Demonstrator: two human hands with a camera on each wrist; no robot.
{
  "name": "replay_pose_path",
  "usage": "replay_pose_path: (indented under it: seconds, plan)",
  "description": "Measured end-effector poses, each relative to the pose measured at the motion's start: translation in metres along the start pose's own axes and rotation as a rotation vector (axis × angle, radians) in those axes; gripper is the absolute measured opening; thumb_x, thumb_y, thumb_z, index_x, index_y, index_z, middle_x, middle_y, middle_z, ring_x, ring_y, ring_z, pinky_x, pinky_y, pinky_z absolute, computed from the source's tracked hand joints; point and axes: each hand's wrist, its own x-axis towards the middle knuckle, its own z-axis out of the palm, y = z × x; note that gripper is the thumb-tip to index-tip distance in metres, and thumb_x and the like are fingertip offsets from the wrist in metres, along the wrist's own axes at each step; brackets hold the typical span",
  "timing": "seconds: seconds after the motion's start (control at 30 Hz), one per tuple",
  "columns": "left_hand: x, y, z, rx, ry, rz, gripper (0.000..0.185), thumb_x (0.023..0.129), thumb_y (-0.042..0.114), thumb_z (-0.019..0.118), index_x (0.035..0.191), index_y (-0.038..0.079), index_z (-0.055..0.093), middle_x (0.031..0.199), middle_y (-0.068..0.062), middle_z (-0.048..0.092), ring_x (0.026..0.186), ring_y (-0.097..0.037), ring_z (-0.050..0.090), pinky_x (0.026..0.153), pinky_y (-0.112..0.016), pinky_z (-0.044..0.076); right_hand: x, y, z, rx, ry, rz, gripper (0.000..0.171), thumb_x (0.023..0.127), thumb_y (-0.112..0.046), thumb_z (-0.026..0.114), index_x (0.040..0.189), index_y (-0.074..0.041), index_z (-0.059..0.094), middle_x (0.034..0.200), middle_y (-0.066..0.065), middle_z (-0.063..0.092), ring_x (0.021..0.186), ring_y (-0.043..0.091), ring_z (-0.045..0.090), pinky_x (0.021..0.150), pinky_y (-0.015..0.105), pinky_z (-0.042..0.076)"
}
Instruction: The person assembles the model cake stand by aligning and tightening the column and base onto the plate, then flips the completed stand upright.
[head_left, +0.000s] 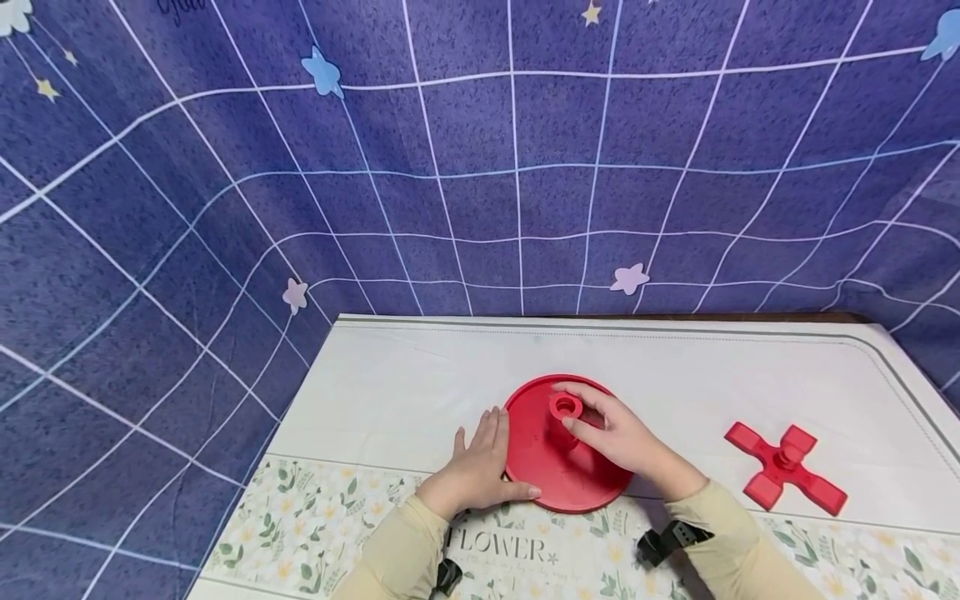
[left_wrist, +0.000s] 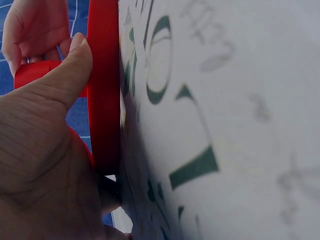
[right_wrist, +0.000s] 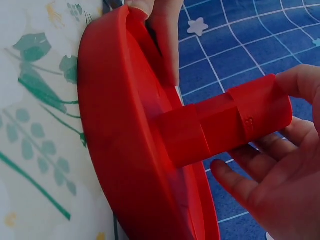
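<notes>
Red disc [head_left: 551, 467] on "FLOWER" mat [head_left: 495, 546]; left hand [head_left: 480, 467] flat against rim, right hand [head_left: 615, 437] pinching post [head_left: 564, 408].

Red disc [left_wrist: 102, 85] cropped; table print [left_wrist: 200, 125] blurred.

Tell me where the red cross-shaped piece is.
In the head view, the red cross-shaped piece lies on the table, right of the right hand, untouched.

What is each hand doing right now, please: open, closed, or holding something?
Left hand: open, fingers straight, thumb pressed against the rim of the red disc.
Right hand: closed, fingertips holding the red tube standing at the disc's centre.
</notes>
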Motion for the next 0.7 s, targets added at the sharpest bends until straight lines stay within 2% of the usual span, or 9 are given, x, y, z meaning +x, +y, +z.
replay_pose_path:
  seconds: [0.17, 0.3, 0.43, 0.57, 0.7]
  plan:
    - [0.0, 0.0, 0.001, 0.006, 0.003, 0.002, 0.12, 0.078, 0.072, 0.062, 0.155, -0.002, 0.007, 0.161, -0.019, 0.007, 0.148, -0.034, 0.005, 0.112, -0.064, 0.006, -0.004, 0.0, 0.002, -0.064, 0.048, 0.011, 0.043, 0.093, -0.009, 0.067, 0.133, -0.001, 0.053, 0.12, 0.01, 0.062, 0.109, 0.02, 0.062, 0.092, 0.024, 0.049]
    - [0.0, -0.001, 0.001, 0.003, 0.009, 0.009, 0.12, 0.078, 0.072, 0.062, 0.155, -0.003, 0.008, 0.161, -0.019, 0.008, 0.148, -0.035, 0.005, 0.111, -0.065, 0.007, -0.005, -0.002, 0.007, -0.174, 0.121, 0.011, 0.042, 0.091, -0.015, 0.07, 0.13, -0.008, 0.057, 0.114, 0.001, 0.064, 0.105, 0.017, 0.063, 0.091, 0.031, 0.051]
    - [0.0, -0.002, 0.002, -0.004, 0.013, 0.016, 0.12, 0.078, 0.071, 0.063, 0.155, -0.002, 0.008, 0.161, -0.019, 0.008, 0.148, -0.035, 0.006, 0.111, -0.065, 0.006, -0.006, -0.003, 0.011, -0.236, 0.183, 0.022, 0.04, 0.089, -0.017, 0.073, 0.125, -0.012, 0.058, 0.109, -0.004, 0.064, 0.1, 0.014, 0.064, 0.089, 0.04, 0.052]
    - [0.0, -0.002, 0.002, 0.0, 0.014, 0.015, 0.119, 0.079, 0.071, 0.063, 0.155, -0.002, 0.008, 0.161, -0.019, 0.008, 0.148, -0.035, 0.006, 0.111, -0.065, 0.007, -0.006, -0.004, 0.015, -0.277, 0.22, 0.005, 0.038, 0.088, -0.017, 0.074, 0.123, -0.012, 0.059, 0.106, -0.005, 0.065, 0.099, 0.013, 0.064, 0.088, 0.044, 0.052]
    - [0.0, -0.002, 0.002, -0.001, 0.013, 0.014, 0.119, 0.079, 0.071, 0.063, 0.155, -0.002, 0.008, 0.161, -0.019, 0.008, 0.148, -0.034, 0.005, 0.111, -0.065, 0.006, -0.006, -0.004, 0.019, -0.336, 0.258, -0.018, 0.038, 0.087, -0.016, 0.075, 0.12, -0.01, 0.059, 0.105, -0.005, 0.065, 0.098, 0.013, 0.063, 0.088, 0.042, 0.053]
